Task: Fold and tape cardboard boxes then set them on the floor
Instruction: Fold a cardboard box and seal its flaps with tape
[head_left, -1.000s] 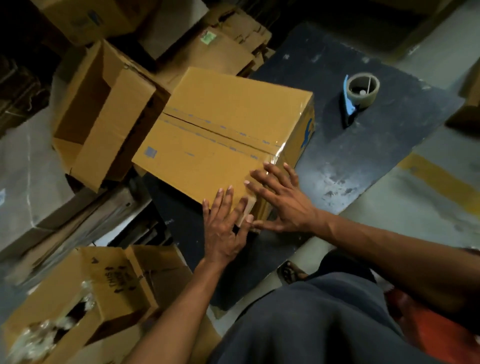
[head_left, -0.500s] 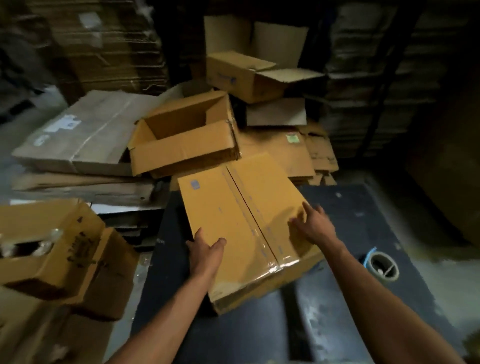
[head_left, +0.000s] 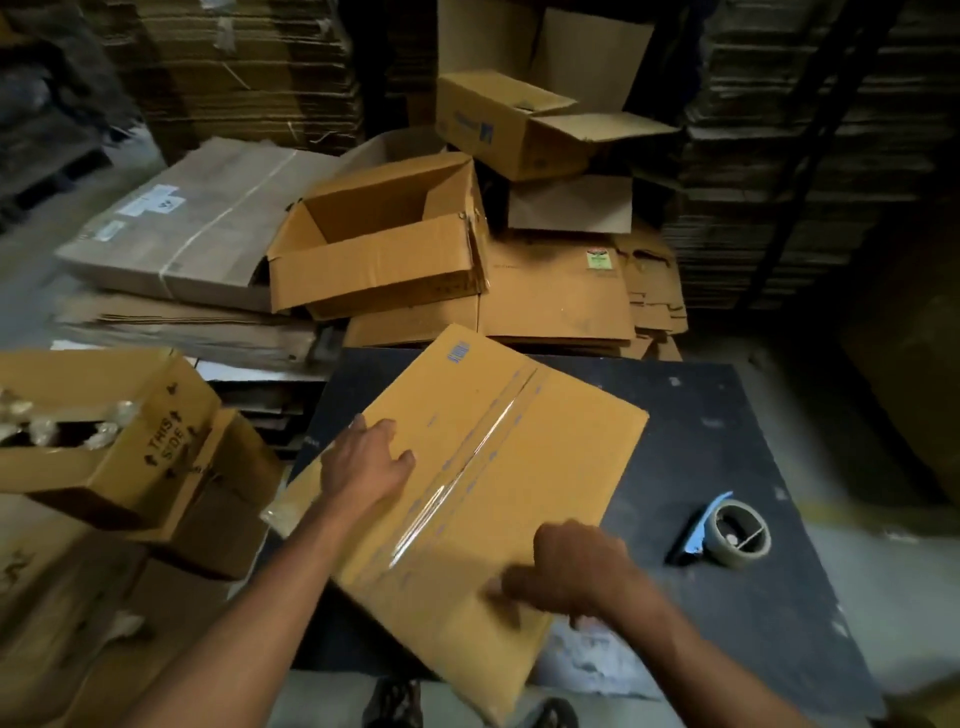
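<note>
One taped box (head_left: 483, 467) lies tilted on the dark worktop (head_left: 727, 597), its near corner overhanging the edge. Empty and stiff-walled, it likely lifts lightly; opposite edges suit gripping better than the slick tape seam. The left hand (head_left: 363, 462) rests spread flat on its left panel; the right hand (head_left: 571, 566), blurred and curled, presses its near-right part.

Taped brown box (head_left: 498, 467) tilted on table (head_left: 727, 441)
</note>
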